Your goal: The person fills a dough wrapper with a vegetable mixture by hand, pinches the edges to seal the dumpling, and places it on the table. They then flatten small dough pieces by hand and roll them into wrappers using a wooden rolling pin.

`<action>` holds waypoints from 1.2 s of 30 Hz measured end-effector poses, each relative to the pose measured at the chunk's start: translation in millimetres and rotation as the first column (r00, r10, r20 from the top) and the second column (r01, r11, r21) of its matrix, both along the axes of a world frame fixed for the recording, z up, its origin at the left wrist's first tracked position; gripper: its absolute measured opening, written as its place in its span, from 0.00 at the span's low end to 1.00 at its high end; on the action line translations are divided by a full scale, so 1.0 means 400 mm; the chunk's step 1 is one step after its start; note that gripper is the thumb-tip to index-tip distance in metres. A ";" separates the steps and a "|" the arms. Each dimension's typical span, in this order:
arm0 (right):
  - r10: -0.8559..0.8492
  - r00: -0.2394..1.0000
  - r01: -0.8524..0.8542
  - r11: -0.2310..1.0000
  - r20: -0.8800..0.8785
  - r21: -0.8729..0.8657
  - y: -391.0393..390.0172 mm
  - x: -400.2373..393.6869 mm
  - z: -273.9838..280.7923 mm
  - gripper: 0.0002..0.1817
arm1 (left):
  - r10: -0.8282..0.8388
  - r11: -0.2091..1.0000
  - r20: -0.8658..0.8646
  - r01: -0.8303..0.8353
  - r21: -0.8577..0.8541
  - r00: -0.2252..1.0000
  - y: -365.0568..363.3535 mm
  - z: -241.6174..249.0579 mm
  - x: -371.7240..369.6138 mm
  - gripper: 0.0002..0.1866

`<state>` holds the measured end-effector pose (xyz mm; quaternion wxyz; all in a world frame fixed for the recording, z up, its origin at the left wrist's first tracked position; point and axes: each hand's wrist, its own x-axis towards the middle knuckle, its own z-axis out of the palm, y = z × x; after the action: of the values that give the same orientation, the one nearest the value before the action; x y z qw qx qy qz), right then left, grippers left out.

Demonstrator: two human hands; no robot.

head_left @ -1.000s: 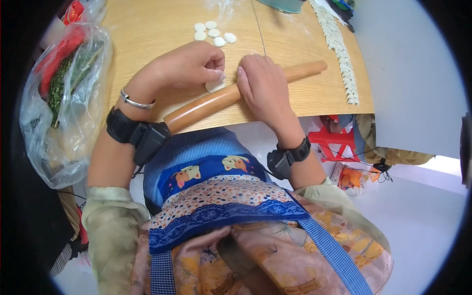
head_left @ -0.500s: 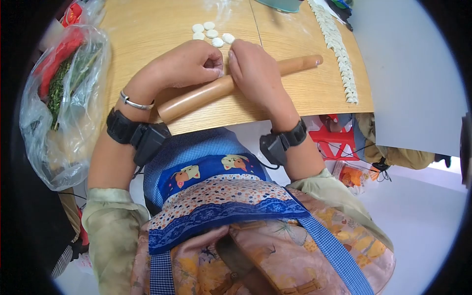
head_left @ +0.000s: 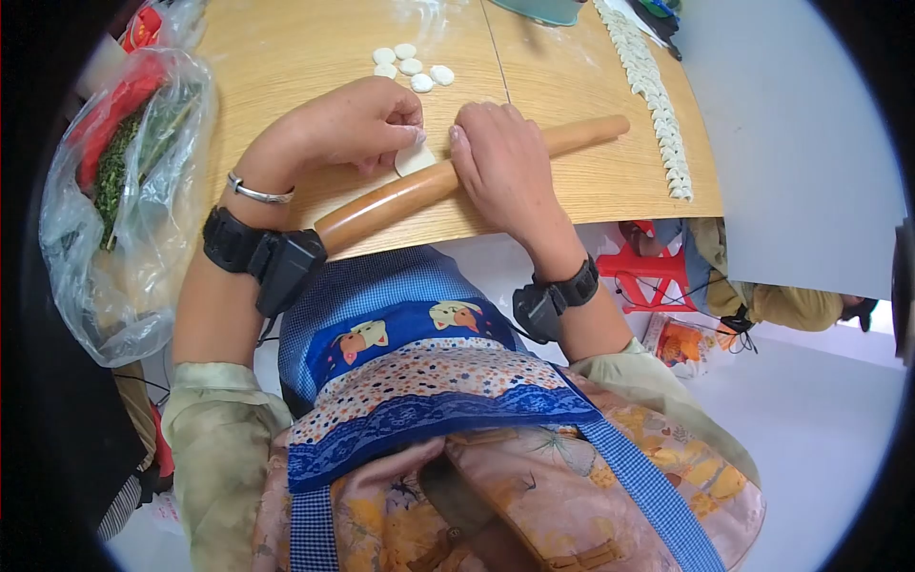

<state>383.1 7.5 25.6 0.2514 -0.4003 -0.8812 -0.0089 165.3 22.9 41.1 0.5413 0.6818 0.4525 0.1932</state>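
My left hand pinches the edge of a flat dough wrapper between thumb and fingers. The wrapper's near edge meets the wooden rolling pin, which lies slantwise across the near part of the table. Over the pin's middle, my right hand is closed with its palm down. Just beyond both hands sits a small group of round dough pieces.
A row of folded dumplings runs along the right side of the wooden table. At the left edge rests a clear plastic bag of greens. Part of a greenish container shows at the far edge. Below at right stands a red stool.
My right hand has moved slightly toward me and to the right along with the rolling pin. The dough wrapper now shows at my left fingers, which have shifted a little left.
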 end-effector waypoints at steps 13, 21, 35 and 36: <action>-0.001 1.000 0.000 0.995 -0.014 -0.100 0.095 -0.063 -0.005 0.10 | -0.015 0.953 -0.089 0.041 0.300 0.996 0.019 -0.040 -0.011 0.10; 0.001 1.000 -0.001 1.000 -0.002 0.006 -0.045 0.018 -0.008 0.06 | -0.082 0.934 -0.134 0.123 0.336 0.988 0.006 -0.025 0.003 0.05; -0.016 0.999 0.016 1.000 -0.030 0.010 0.071 -0.082 -0.024 0.09 | -0.071 0.921 -0.101 0.105 0.376 0.992 0.012 -0.056 -0.029 0.06; -0.018 0.999 0.018 1.000 -0.041 0.003 0.074 -0.085 -0.026 0.09 | -0.045 0.895 -0.061 0.067 0.440 0.997 0.011 -0.058 -0.029 0.05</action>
<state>349.1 37.2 15.1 0.2697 -0.4079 -0.8723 -0.0043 153.6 27.4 17.9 0.3665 0.8042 0.3903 0.2583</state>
